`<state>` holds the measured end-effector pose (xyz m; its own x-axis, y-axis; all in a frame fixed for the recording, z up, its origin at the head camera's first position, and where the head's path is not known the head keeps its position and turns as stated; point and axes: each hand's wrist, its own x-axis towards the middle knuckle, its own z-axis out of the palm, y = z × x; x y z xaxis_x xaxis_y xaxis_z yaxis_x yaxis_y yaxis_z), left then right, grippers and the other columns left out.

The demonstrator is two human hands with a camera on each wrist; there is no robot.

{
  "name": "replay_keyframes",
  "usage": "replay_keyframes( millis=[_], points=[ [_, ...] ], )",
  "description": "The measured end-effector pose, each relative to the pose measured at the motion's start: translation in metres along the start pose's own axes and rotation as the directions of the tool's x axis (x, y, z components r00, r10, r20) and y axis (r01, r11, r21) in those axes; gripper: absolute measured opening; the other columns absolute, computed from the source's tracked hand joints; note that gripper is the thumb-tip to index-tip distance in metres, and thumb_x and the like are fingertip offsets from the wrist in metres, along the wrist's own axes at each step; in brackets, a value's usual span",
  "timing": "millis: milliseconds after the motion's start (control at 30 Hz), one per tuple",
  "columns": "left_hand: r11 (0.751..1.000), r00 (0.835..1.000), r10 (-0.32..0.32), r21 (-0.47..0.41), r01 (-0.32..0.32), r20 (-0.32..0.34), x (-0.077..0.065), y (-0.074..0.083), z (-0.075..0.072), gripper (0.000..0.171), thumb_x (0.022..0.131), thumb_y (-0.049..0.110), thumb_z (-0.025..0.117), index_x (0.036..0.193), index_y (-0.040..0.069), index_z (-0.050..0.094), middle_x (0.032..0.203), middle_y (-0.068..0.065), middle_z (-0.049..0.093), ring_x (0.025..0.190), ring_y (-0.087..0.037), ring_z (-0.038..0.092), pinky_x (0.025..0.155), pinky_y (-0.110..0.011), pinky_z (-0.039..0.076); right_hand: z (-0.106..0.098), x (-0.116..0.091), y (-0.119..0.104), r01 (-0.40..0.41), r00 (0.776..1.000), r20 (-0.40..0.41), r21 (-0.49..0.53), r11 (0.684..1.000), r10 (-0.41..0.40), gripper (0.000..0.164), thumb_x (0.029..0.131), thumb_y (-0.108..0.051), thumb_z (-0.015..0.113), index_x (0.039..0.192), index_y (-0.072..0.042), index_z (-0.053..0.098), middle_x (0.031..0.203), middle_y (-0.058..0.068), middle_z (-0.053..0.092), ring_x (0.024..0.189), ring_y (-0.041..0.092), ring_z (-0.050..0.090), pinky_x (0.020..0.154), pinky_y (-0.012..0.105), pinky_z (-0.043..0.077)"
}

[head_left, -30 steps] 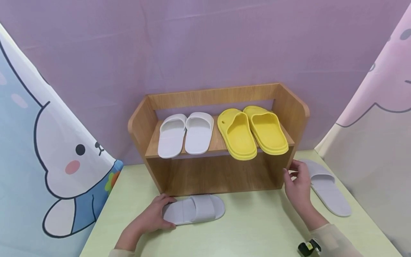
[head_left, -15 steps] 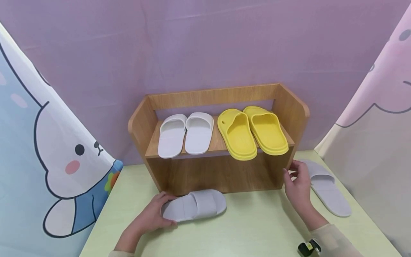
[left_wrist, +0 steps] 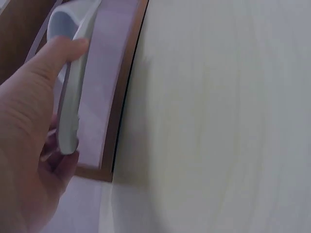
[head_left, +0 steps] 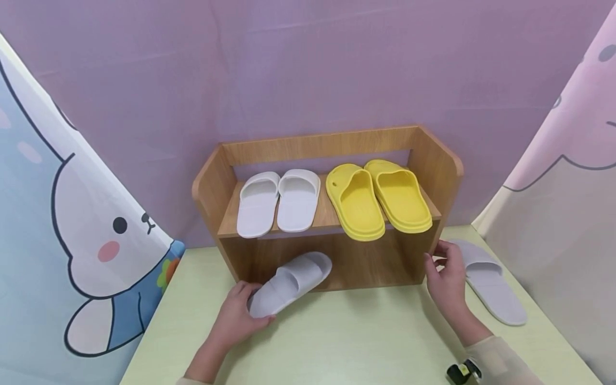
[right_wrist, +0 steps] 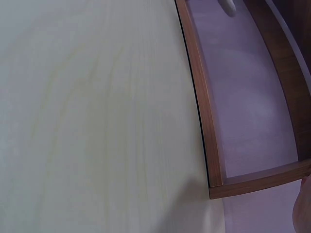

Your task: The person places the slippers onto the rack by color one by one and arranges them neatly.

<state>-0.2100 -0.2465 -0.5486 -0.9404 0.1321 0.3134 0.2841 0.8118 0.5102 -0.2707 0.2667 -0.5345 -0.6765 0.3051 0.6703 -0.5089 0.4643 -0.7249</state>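
Left hand (head_left: 237, 314) grips the grey slipper (head_left: 289, 286) by its heel end, thumb on one face and fingers on the other. It holds the slipper at a slant, the toe pointing toward the lower opening of the rack (head_left: 320, 147); whether the toe is inside I cannot tell. Right hand (head_left: 447, 275) pinches the rack's side edge, thumb at the front. Beside it, the other grey slipper (head_left: 498, 294) lies on the table (head_left: 361, 342). White slippers (head_left: 298, 206) and yellow clogs (head_left: 358, 208) stand on the upper shelf.
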Motion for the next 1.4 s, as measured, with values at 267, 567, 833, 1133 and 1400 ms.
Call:
replay_keyframes(
  millis=[267, 567, 833, 1133, 1400],
  points=[
    [1.0, 0.993, -0.014, 0.022, 0.017, -0.119, 0.005, 0.008, 0.013, 0.079, 0.065, 0.044, 0.105, 0.126, 0.004, 0.075, 0.111, -0.004, 0.063, 0.1, -0.022, 0.062, 0.09, -0.047, 0.06, 0.0, 0.0, 0.0, 0.005, 1.0, 0.001, 0.0, 1.0, -0.005, 0.033, 0.093, 0.021, 0.069, 0.125, 0.014, 0.063, 0.11, 0.015, 0.065, 0.099, 0.003, 0.061, 0.075, 0.012, 0.048],
    [0.996, 0.975, -0.091, -0.037, 0.085, -0.2, 0.008, 0.02, 0.023, 0.078, 0.066, 0.041, 0.105, 0.125, 0.0, 0.074, 0.114, -0.012, 0.066, 0.105, -0.03, 0.064, 0.091, -0.052, 0.058, 0.001, 0.0, 0.005, 0.006, 1.0, -0.013, -0.001, 1.0, -0.006, 0.037, 0.091, 0.023, 0.071, 0.125, 0.012, 0.064, 0.112, 0.016, 0.066, 0.098, 0.003, 0.06, 0.074, 0.01, 0.046],
    [0.981, 0.958, -0.192, -0.054, 0.185, -0.214, 0.014, 0.029, 0.031, 0.079, 0.071, 0.046, 0.103, 0.126, -0.001, 0.072, 0.117, -0.015, 0.065, 0.108, -0.034, 0.064, 0.093, -0.054, 0.059, 0.0, 0.0, 0.0, -0.009, 1.0, -0.002, -0.01, 1.0, 0.009, 0.035, 0.093, 0.021, 0.07, 0.126, 0.012, 0.064, 0.114, 0.014, 0.067, 0.098, 0.003, 0.06, 0.075, 0.011, 0.047],
    [0.973, 0.94, -0.229, -0.032, 0.229, -0.253, 0.022, 0.036, 0.037, 0.08, 0.073, 0.05, 0.101, 0.124, -0.004, 0.071, 0.113, -0.019, 0.066, 0.103, -0.037, 0.064, 0.088, -0.056, 0.06, 0.002, 0.0, 0.001, -0.011, 1.0, -0.016, -0.009, 1.0, 0.01, 0.036, 0.091, 0.023, 0.07, 0.125, 0.013, 0.064, 0.112, 0.018, 0.067, 0.098, 0.002, 0.06, 0.074, 0.01, 0.046],
    [0.963, 0.92, -0.264, -0.03, 0.267, -0.289, 0.028, 0.043, 0.043, 0.08, 0.074, 0.051, 0.1, 0.119, -0.007, 0.068, 0.111, -0.02, 0.064, 0.101, -0.037, 0.062, 0.085, -0.057, 0.059, 0.003, 0.001, -0.023, 0.005, 1.0, -0.027, 0.005, 1.0, -0.004, 0.034, 0.09, 0.028, 0.065, 0.123, 0.019, 0.061, 0.111, 0.028, 0.065, 0.096, 0.006, 0.06, 0.074, 0.008, 0.044]
  ],
)
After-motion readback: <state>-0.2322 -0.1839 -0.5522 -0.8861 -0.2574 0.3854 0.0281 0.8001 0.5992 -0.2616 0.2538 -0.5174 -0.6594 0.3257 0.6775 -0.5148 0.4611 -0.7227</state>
